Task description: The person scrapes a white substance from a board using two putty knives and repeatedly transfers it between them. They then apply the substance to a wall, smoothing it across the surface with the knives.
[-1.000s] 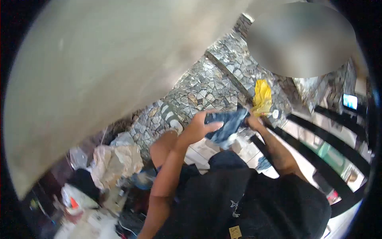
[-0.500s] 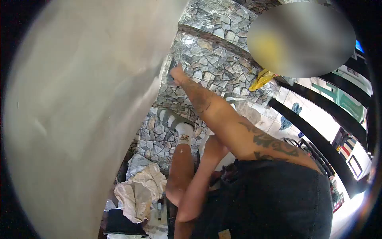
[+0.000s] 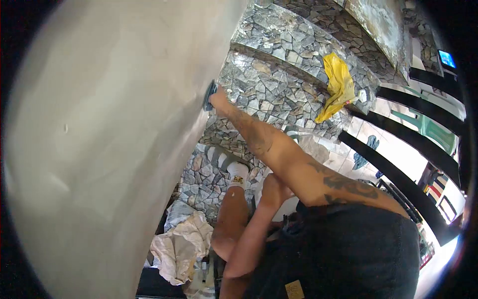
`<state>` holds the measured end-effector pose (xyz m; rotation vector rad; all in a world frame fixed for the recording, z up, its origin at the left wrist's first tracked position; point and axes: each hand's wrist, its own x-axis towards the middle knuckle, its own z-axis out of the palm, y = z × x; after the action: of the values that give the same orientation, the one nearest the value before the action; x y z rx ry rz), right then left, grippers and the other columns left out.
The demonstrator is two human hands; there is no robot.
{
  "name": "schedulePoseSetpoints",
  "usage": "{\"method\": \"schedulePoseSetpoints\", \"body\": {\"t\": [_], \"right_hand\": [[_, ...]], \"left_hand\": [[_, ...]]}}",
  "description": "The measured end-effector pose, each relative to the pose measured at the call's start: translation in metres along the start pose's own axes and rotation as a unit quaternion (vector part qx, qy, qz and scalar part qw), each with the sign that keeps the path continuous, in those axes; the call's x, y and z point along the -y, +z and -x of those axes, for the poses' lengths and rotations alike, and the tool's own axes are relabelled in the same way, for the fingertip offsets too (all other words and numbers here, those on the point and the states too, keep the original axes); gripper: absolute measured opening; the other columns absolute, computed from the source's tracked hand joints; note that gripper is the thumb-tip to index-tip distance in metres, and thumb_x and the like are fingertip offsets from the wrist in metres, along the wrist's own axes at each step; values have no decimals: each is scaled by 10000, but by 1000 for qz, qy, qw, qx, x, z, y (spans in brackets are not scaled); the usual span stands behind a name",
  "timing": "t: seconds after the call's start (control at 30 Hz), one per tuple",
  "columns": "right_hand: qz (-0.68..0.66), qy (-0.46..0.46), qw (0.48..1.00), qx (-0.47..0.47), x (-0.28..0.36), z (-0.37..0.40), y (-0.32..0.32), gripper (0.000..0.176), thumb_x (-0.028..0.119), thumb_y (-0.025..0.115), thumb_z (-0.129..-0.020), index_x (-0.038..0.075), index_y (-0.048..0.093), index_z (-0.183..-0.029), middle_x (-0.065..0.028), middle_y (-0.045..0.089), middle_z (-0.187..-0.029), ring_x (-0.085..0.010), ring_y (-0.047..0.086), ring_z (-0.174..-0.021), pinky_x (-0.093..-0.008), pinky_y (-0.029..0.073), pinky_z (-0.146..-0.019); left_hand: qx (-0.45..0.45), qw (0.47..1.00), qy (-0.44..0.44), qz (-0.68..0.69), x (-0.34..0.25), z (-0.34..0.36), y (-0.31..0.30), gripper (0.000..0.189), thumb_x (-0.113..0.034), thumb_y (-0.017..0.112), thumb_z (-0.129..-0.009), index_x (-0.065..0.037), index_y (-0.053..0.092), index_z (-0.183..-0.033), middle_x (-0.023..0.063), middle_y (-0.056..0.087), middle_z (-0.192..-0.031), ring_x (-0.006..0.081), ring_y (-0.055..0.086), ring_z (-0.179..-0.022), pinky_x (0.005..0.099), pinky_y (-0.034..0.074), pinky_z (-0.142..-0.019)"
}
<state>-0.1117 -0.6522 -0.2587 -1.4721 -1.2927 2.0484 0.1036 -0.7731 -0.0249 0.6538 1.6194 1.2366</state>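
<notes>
My right hand, at the end of the outstretched tattooed arm, grips a dark, flat, pad-like tool. The tool lies against the edge of a large smooth grey-beige surface that fills the left side and has a few small marks. Its exact kind is hard to make out. Low in the middle, my left hand is bent at the wrist beside my right arm. Its fingers look curled and are partly hidden, so what they hold, if anything, does not show. My foot in a white sock and a striped slide sandal rests below on the stone-patterned floor.
A yellow plastic bag lies on the stone-patterned steps. Black railing bars curve along the right, with a green chair beyond. Crumpled pale paper or cloth lies at the lower left near a small bottle.
My right hand has shifted left, and the tool now shows more fully against the grey-beige surface. The view has tilted slightly. My left hand stays about where it was.
</notes>
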Motion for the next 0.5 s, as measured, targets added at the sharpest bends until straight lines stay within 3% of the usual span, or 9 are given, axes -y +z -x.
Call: {"method": "schedulePoseSetpoints", "body": {"t": [0.03, 0.1, 0.13, 0.2, 0.27, 0.37, 0.4, 0.5], "right_hand": [[0, -21, 1000, -2, 6, 13, 0, 565, -68, 500, -628, 8, 357, -1170, -130, 535, -833, -228, 566, -701, -335, 464, -489], [-16, -19, 999, 21, 14, 30, 1, 559, -47, 516, -635, 11, 365, -1169, -131, 540, -826, -222, 560, -703, -343, 464, -509], [-25, -17, 999, 33, 10, 36, 3, 556, -37, 525, -638, 12, 369, -1169, -132, 542, -822, -218, 557, -704, -347, 464, -520], [57, -7, 998, 7, 35, 58, 7, 546, -8, 541, -647, 25, 395, -1172, -149, 560, -863, -232, 564, -751, -360, 471, -602], [92, -30, 995, -30, 27, 66, 15, 541, -1, 542, -650, 33, 407, -1173, -159, 570, -893, -247, 572, -774, -364, 473, -641], [79, -39, 996, 1, 70, 104, 16, 567, 9, 488, -672, 33, 370, -1226, -209, 527, -1023, -346, 523, -941, -399, 428, -797], [70, -44, 997, 9, 78, 114, 15, 577, 22, 472, -684, 30, 353, -1248, -229, 504, -1068, -382, 498, -994, -412, 409, -846], [122, -55, 991, 26, 97, 139, 19, 596, 22, 470, -679, 34, 334, -1260, -225, 441, -1152, -371, 449, -1065, -406, 390, -876]], "left_hand": [[-30, 995, -46, 81, 24, 2, 14, 276, -250, 603, -720, -70, 603, -929, 148, 630, -795, 364, 588, -669, 431, 478, -590], [-11, 997, -76, 23, 50, 9, 23, 296, -265, 590, -734, -71, 597, -957, 156, 621, -861, 362, 580, -756, 430, 472, -650], [36, 990, -61, -118, 31, 4, 7, 315, -266, 578, -745, -71, 588, -991, 163, 613, -919, 358, 573, -822, 427, 468, -699], [62, 967, -23, -245, 17, -2, -1, 363, -267, 559, -762, -70, 556, -1066, 172, 578, -1036, 347, 537, -951, 420, 442, -797], [23, 975, 20, -222, 23, -4, 2, 425, -265, 545, -773, -69, 511, -1147, 176, 523, -1153, 331, 481, -1076, 411, 398, -893], [19, 969, 25, -246, 33, 3, 4, 523, -270, 546, -776, -64, 418, -1239, 170, 431, -1269, 334, 402, -1169, 406, 339, -965], [-1, 974, 42, -224, 41, 4, 7, 478, -259, 546, -771, -58, 461, -1197, 173, 465, -1230, 344, 434, -1135, 412, 362, -940], [-48, 981, 87, -169, 60, 2, 12, 396, -236, 546, -761, -42, 548, -1106, 182, 536, -1147, 363, 501, -1060, 424, 411, -889]]}}
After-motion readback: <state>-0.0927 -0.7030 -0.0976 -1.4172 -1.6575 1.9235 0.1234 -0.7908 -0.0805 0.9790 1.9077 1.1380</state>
